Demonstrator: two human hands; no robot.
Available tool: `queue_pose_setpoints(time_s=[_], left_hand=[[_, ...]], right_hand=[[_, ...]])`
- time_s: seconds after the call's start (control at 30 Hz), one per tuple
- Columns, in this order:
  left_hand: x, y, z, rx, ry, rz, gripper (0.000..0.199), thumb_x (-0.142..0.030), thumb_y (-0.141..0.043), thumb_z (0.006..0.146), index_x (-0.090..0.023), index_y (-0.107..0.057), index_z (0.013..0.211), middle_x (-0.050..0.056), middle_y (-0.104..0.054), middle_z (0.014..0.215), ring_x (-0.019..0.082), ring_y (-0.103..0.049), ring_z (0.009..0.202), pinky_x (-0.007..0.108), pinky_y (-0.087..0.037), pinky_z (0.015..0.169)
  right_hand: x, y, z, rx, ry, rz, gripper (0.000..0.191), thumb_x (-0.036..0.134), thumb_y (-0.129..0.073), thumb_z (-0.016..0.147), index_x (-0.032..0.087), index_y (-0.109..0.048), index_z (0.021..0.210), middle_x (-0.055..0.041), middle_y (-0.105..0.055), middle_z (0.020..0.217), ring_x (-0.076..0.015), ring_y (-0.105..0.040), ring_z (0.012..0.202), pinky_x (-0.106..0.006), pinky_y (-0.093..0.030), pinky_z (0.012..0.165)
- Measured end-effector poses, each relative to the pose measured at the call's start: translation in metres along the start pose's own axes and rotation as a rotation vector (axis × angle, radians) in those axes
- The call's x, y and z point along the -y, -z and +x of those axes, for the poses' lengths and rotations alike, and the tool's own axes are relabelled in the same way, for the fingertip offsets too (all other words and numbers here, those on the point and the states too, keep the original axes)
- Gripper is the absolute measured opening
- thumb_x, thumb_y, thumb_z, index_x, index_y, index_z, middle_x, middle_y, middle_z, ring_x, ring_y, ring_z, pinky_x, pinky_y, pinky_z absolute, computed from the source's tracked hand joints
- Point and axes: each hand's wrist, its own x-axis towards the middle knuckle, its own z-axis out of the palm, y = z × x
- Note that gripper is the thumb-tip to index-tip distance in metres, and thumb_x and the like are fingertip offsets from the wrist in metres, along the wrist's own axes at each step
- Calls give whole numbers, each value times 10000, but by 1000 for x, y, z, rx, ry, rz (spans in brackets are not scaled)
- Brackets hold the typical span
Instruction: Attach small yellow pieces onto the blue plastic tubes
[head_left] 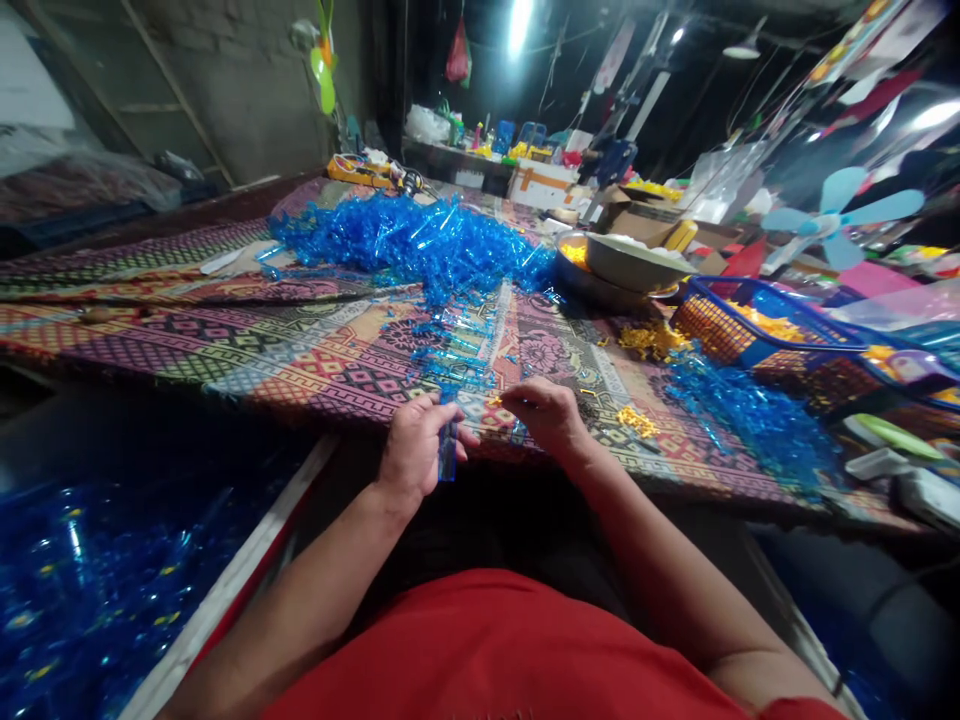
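Observation:
My left hand (412, 445), at the table's front edge, is closed on a translucent blue plastic piece (447, 452) that hangs below its fingers. To the right, my right hand (547, 415) has its fingertips pinched together over small yellow pieces (495, 400); whatever they hold is too small to make out. Loose blue pieces (454, 350) lie on the patterned cloth (337, 345) just beyond my hands, leading back to a large blue heap (405, 240). A small yellow pile (636, 422) sits right of my right hand.
Bowls (630, 262) and a blue basket (757, 325) with yellow pieces stand at the right. Nearer are another blue pile (757, 415) and a light blue fan (840, 215). Below the table's left side is a container of blue pieces (97, 580).

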Motion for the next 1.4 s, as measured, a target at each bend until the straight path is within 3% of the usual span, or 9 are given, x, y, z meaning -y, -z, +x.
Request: queue_pose_setpoints(time_s=[0.23,0.4,0.5,0.67,0.77,0.97,1.17,1.4], left_hand=[[11,-8,-9,31,-29,104,133,-229,-591,700,-132,-548,780,1,-592,642,104,-562,418,184,-416,328],[11,-14,-9,10,-64,85,168,-198,-593,684,-131,-563,835,-19,-581,618,85,-525,407,176,-418,328],[9,-15,-8,-20,-67,86,177,-181,-590,667,-139,-556,836,-26,-593,615,88,-528,404,175,-411,320],[11,-16,-8,-8,-69,82,196,-173,-581,661,-159,-570,857,-40,-611,628,84,-532,401,178,-408,339],[12,-16,-10,15,-65,84,199,-183,-586,666,-161,-580,863,-39,-617,637,76,-522,398,173,-396,341],[15,-18,-14,18,-32,146,139,-235,-566,718,-149,-567,827,-23,-595,602,97,-535,412,186,-411,338],[21,-24,-18,92,-14,151,149,-202,-531,730,-153,-560,868,-26,-585,555,98,-519,411,183,-415,358],[25,-27,-20,69,-20,274,110,-252,-506,760,-166,-552,812,-42,-558,508,89,-497,379,173,-382,348]], right_hand=[[18,-9,-11,-8,-236,405,96,251,-710,671,184,-698,739,-11,-678,688,-140,-615,632,-262,-503,618],[30,-15,-17,48,-302,510,164,280,-732,648,186,-703,779,-10,-678,708,-132,-617,621,-245,-508,587],[31,-18,-19,56,-219,438,147,292,-698,698,196,-705,809,-17,-673,716,-134,-610,610,-239,-495,554],[31,-17,-18,109,36,192,100,262,-622,785,218,-697,836,-52,-668,815,-155,-616,715,-280,-498,667],[31,-16,-19,108,50,138,89,250,-602,796,216,-682,809,-53,-658,813,-159,-611,729,-281,-497,672],[30,-11,-20,53,-99,266,61,248,-629,768,201,-658,794,-19,-631,705,-134,-591,610,-238,-479,552],[28,-8,-19,50,106,108,110,235,-582,814,212,-689,804,-45,-626,789,-124,-601,659,-222,-484,563],[19,-6,-26,78,250,-10,163,203,-531,847,221,-681,908,-53,-607,827,-107,-583,626,-201,-466,502]])
